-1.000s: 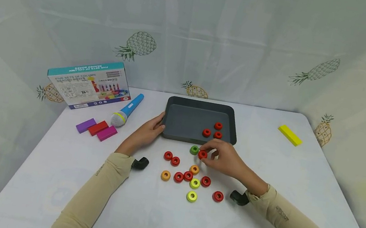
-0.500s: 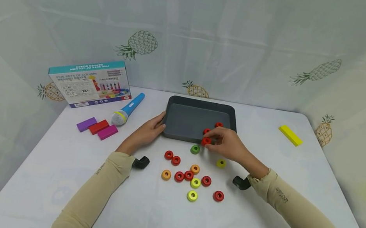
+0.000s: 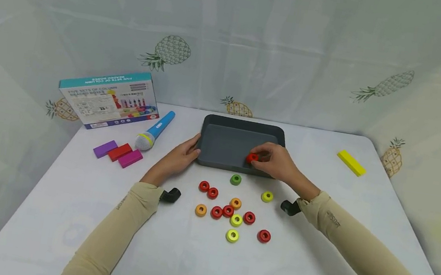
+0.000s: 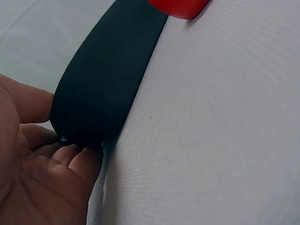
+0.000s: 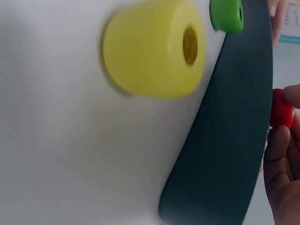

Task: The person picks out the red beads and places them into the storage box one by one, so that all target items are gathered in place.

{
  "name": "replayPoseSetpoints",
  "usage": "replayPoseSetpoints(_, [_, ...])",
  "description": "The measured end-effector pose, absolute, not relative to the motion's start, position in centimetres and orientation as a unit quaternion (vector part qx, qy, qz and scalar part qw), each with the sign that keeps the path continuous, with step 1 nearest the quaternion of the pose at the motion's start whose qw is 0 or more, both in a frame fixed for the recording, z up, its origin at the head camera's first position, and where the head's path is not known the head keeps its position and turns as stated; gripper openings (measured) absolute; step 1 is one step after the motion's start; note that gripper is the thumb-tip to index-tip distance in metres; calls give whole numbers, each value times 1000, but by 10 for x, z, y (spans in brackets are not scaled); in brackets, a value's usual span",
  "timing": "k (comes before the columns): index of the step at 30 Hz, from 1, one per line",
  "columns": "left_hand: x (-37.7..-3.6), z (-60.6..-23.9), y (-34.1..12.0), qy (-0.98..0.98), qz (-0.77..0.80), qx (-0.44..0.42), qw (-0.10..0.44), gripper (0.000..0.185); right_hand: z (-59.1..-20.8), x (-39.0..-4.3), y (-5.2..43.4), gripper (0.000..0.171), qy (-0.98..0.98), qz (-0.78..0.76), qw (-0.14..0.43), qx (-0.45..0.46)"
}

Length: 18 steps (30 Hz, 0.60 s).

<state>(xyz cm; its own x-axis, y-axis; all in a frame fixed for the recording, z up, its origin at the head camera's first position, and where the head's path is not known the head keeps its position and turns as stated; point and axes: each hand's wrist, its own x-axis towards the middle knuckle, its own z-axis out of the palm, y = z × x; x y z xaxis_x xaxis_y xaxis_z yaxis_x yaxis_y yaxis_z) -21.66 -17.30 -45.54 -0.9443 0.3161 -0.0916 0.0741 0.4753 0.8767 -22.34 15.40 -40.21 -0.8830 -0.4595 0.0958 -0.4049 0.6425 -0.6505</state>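
My left hand (image 3: 178, 157) grips the left side of the dark grey tray (image 3: 221, 142). In the left wrist view the thumb lies on the tray's corner and the fingers curl at its underside. Between thumb and fingers, my right hand (image 3: 278, 163) pinches a red ring-shaped bead (image 3: 251, 158) at the tray's right part. Behind that hand, the other red beads in the tray are hidden. Just in front of the tray stand a green bead (image 3: 235, 179) and a yellow bead (image 5: 145, 49).
Several red, orange and yellow beads lie on the white table (image 3: 168, 258), among them an orange bead (image 3: 200, 209). A blue toy microphone (image 3: 155, 130), a cardboard box (image 3: 110, 99) and coloured blocks (image 3: 119, 153) are at left. A yellow block (image 3: 351, 163) lies at right.
My right hand has carried the red bead from in front of the tray, over its near rim, into the tray area. A yellow bead it covered now shows. The left hand keeps its place.
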Motion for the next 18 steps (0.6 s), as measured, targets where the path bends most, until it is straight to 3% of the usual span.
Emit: replayPoseSetpoints(18, [-217, -455, -172, 847, 503, 124, 121, 64, -400, -263, 150, 31, 926, -312, 41, -210])
